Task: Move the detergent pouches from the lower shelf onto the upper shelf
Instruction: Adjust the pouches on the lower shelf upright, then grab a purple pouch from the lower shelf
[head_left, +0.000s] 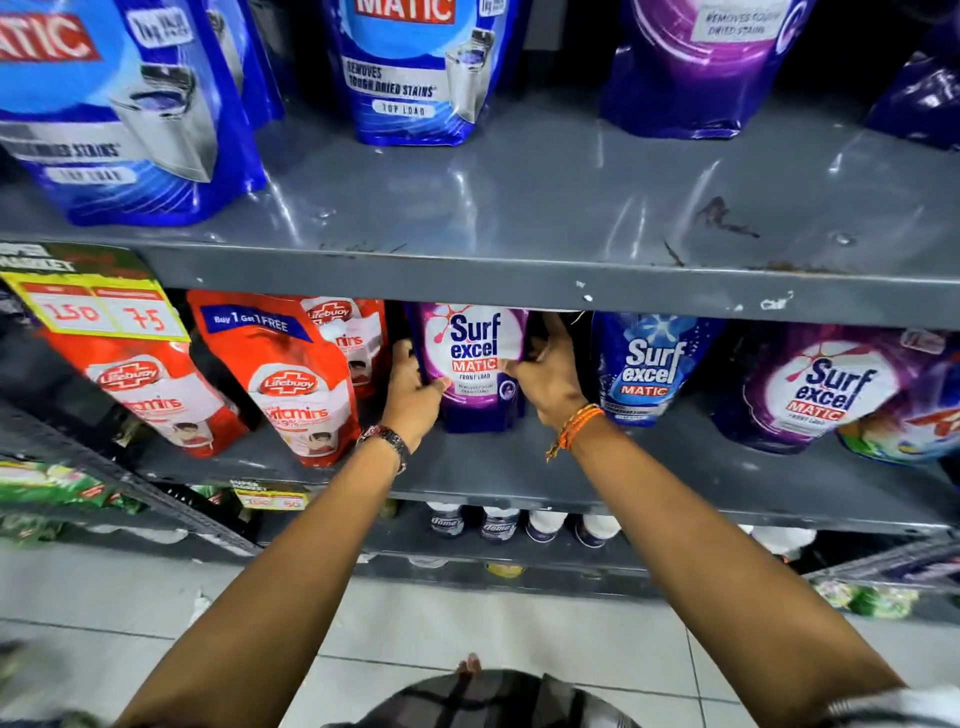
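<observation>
- The purple detergent pouch (475, 364) stands upright on the lower shelf (519, 467), at the centre of the frame, just under the front lip of the upper shelf (519, 208).
- The left hand (413, 384) presses against its left edge with the thumb on the front face; the right hand (550, 374) wraps its right edge, fingers reaching behind. The grip of both hands is closed on the pouch, one on each side.
- It looks like a soft, glossy plastic refill bag, full and probably fairly heavy. It would likely sag or slip if pinched at the top, so holding the sides with support low down seems the safer hold.
- Just right of it stands a blue pouch (647, 369), and further right another purple pouch (821, 389), both still on the lower shelf.
- To the left are red soap refill packs (291, 384), with a yellow price tag (98, 312) at the left edge of the frame.
- The upper shelf holds blue pouches (415, 73) at upper left and centre and a purple pouch (691, 67) at upper right, with bare grey metal in front of them.
</observation>
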